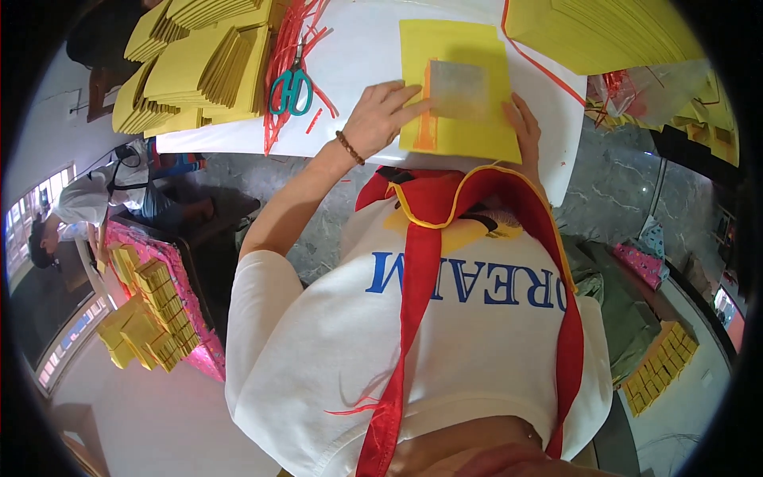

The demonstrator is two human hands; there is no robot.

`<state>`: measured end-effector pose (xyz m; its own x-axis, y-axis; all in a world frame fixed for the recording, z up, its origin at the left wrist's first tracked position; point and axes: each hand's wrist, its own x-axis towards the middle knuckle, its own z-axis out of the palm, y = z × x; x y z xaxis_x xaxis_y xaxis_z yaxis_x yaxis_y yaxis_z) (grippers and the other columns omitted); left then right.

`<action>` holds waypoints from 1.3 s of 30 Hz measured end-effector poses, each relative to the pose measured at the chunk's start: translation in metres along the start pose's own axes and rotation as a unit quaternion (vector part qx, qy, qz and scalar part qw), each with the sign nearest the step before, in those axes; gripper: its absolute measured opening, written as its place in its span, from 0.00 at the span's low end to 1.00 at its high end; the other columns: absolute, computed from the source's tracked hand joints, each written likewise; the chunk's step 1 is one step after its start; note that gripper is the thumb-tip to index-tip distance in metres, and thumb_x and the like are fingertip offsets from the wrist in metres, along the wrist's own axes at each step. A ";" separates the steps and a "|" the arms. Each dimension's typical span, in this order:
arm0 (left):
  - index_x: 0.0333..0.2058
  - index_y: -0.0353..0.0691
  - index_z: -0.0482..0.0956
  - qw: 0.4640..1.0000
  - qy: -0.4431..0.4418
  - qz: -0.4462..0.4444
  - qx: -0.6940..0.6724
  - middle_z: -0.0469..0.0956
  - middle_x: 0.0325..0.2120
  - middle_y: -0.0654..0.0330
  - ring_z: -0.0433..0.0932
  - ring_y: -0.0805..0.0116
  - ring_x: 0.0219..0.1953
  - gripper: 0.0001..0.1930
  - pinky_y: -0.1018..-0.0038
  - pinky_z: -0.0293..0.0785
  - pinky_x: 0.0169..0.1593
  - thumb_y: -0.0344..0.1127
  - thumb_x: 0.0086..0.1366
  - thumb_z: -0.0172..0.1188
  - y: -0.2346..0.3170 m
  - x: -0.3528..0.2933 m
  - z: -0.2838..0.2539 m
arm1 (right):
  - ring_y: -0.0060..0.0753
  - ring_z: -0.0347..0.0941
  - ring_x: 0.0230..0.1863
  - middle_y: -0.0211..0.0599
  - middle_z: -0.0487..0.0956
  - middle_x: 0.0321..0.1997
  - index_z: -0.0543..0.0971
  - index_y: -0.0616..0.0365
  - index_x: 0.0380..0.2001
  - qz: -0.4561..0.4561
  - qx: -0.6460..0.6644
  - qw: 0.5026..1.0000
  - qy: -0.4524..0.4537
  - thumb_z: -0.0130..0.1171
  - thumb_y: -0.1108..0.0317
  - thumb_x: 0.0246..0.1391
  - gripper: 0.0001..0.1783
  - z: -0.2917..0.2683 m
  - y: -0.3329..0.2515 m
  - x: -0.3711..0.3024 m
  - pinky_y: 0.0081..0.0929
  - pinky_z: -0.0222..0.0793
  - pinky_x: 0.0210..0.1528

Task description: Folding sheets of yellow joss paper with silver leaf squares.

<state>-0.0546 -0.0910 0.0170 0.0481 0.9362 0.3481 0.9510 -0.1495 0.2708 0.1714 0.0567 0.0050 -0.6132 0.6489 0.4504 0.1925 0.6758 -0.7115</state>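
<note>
A stack or sheet of yellow paper (457,44) lies on the white table in front of me. On it sits a silver-grey square (462,89) with an orange strip (427,127) along its left side. My left hand (380,119), with a brown bead bracelet (350,148) at the wrist, rests at the paper's left edge. Its fingers are stretched apart, their tips touching the orange strip. At the lower right edge of the paper is my right hand (526,133), fingers extended along that edge. Its palm is partly hidden.
Teal-handled scissors (292,91) lie on red plastic strips (282,127) at left. Yellow paper bundles (203,67) are stacked beyond them. Another large yellow stack (604,32) stands at right. A person (103,191) is beside a pink-covered table (187,318) at far left.
</note>
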 end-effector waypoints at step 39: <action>0.40 0.36 0.69 0.841 0.071 -0.454 -0.285 0.75 0.24 0.54 0.75 0.61 0.26 0.12 0.73 0.68 0.28 0.33 0.57 0.55 -0.003 0.038 0.007 | 0.39 0.74 0.34 0.42 0.78 0.38 0.76 0.52 0.44 0.309 -0.014 0.950 -0.046 0.58 0.60 0.46 0.19 0.028 0.014 0.016 0.31 0.68 0.37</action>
<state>-0.0532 -0.0526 0.0230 -0.6944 0.7054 -0.1424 0.2731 0.4415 0.8547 0.1426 0.0664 -0.0130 -0.4406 0.8922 -0.0994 0.5576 0.1852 -0.8092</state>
